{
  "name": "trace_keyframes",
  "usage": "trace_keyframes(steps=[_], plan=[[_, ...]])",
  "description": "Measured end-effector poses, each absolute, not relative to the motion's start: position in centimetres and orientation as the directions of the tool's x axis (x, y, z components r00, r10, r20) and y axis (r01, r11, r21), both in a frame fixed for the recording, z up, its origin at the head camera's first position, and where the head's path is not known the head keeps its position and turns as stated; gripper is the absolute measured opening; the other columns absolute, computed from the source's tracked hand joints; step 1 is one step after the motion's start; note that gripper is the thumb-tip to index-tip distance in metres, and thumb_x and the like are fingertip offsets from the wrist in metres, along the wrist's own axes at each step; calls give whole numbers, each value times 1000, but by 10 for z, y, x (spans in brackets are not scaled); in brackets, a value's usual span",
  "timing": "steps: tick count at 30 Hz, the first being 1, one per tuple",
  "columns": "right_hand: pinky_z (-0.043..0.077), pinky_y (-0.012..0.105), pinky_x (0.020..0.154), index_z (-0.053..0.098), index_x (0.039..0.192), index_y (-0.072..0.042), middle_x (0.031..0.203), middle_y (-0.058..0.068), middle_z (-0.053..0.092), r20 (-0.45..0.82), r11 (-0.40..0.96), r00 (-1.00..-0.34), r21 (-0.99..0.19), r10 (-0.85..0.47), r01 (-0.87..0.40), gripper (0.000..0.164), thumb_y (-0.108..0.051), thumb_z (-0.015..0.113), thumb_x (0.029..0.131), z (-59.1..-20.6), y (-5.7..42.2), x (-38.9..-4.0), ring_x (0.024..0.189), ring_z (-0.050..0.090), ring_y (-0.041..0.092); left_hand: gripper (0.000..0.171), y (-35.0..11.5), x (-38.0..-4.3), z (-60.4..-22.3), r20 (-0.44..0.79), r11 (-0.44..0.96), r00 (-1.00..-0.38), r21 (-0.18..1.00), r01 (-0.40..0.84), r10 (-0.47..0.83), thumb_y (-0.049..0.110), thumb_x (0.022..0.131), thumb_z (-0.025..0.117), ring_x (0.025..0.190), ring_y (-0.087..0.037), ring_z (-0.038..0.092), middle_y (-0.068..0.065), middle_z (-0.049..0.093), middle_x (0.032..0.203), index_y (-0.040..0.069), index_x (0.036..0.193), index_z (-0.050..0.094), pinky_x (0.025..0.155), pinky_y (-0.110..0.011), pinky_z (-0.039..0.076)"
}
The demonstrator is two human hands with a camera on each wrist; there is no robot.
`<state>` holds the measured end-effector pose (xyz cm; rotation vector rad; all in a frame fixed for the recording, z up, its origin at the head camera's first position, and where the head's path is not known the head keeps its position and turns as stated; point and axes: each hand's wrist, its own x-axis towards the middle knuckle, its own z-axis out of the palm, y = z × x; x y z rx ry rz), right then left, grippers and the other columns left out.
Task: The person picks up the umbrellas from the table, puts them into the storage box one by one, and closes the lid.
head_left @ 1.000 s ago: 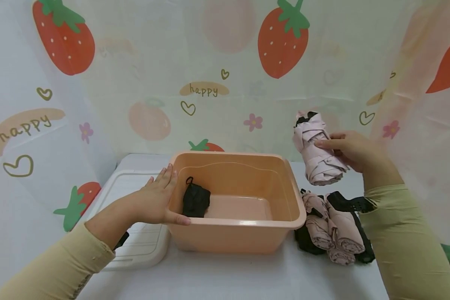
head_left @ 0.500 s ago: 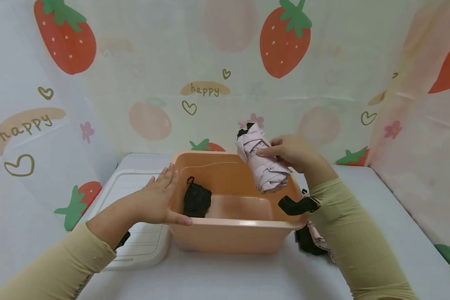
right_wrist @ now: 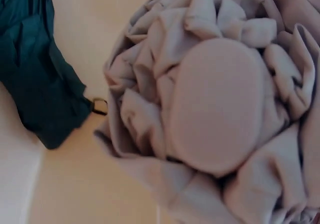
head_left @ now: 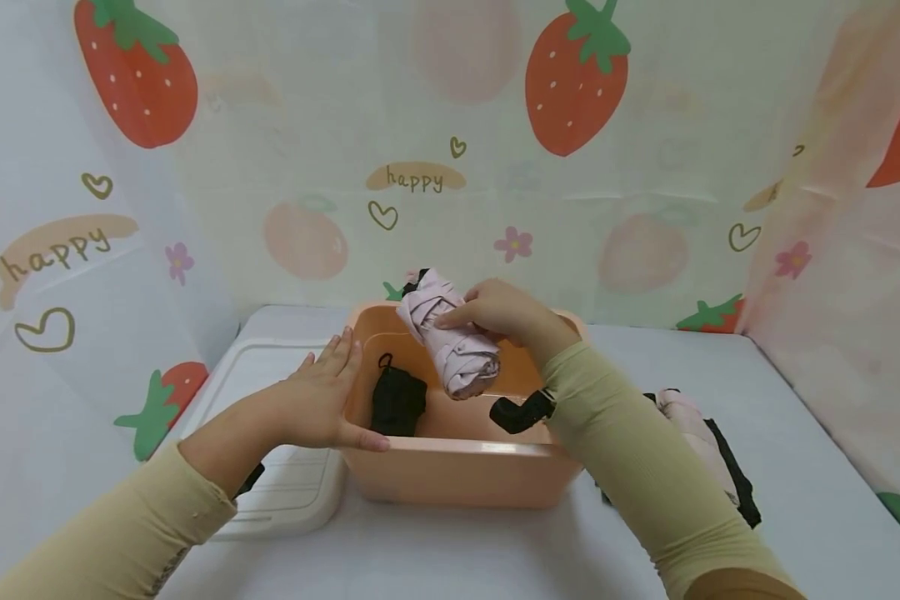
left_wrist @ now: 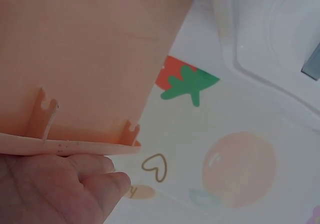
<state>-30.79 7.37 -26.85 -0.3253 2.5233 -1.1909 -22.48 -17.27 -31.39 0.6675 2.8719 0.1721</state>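
Pinching the pink folded umbrella (head_left: 453,346) with the right hand (head_left: 506,312), laying the thumb across its near side and curling the fingers behind it, partly out of sight. Holding it tilted above the peach tub (head_left: 457,475), slightly left of the tub's middle, pointing the black-marked end up toward the far left and the pleated end down toward the near right. Finding a smooth oval piece (right_wrist: 217,106) among the folds in the right wrist view. Spreading the left hand (head_left: 315,400) at the tub's left end, pressing straight fingers against the rim there and resting the thumb on the near rim, by the near-left corner. Seeing a dark bundle (head_left: 397,400) lying inside the tub at its left end, showing a small loop at the top. Seeing the tub standing mid-desk (head_left: 495,550), hiding part of the desk's far edge. Noting a white lid (head_left: 300,500) lying flat just left of the tub, running partly beneath the left arm (head_left: 221,442). Spotting pink and black rolls (head_left: 693,425) right of the tub, toward the desk's right edge, partly hiding behind the right sleeve (head_left: 637,467). Facing a strawberry-print cloth (head_left: 307,100) beyond the desk.
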Motion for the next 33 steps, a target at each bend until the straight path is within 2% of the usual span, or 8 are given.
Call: trace_keyframes(steps=[6,11,16,22,33], plan=[[37,22,41,59,61,-9,53,-1,49,-195,720,-918,-682,-345,-125,35,-38,73,73,-275,43,-310,44,45,10,138,-172,-225,-313,-164,889,-877,161,429,452,90,54,44,137,-38,-6,-23,-10,150,-7,143,3,106,-58,6],[39,23,42,58,61,-10,54,-2,49,-234,756,-911,-644,-338,-115,33,-36,73,73,-281,23,-310,44,46,10,137,-171,-225,-313,-159,884,-873,172,435,461,89,55,45,137,-39,-6,-24,-10,149,-8,143,3,106,-59,6],[40,22,42,61,73,-5,60,1,51,-299,730,-890,-681,-345,-55,29,-31,73,75,-288,12,-310,45,47,11,137,-171,-225,-313,-159,883,-873,173,436,462,89,56,45,137,-39,-6,-25,-10,149,-8,143,1,105,-60,7],[51,25,53,58,101,0,86,7,60,-364,668,-867,-743,-341,49,40,-29,72,76,-296,4,-312,65,59,15,138,-171,-224,-313,-161,885,-874,176,432,458,89,55,45,137,-39,-6,-24,-10,149,-8,143,0,105,-60,7],[53,30,60,54,107,1,92,8,58,-393,617,-866,-776,-309,132,46,-28,73,76,-299,0,-316,73,61,17,138,-170,-224,-313,-142,881,-875,181,437,463,89,54,45,137,-40,-5,-25,-9,149,-9,142,1,105,-60,7]])
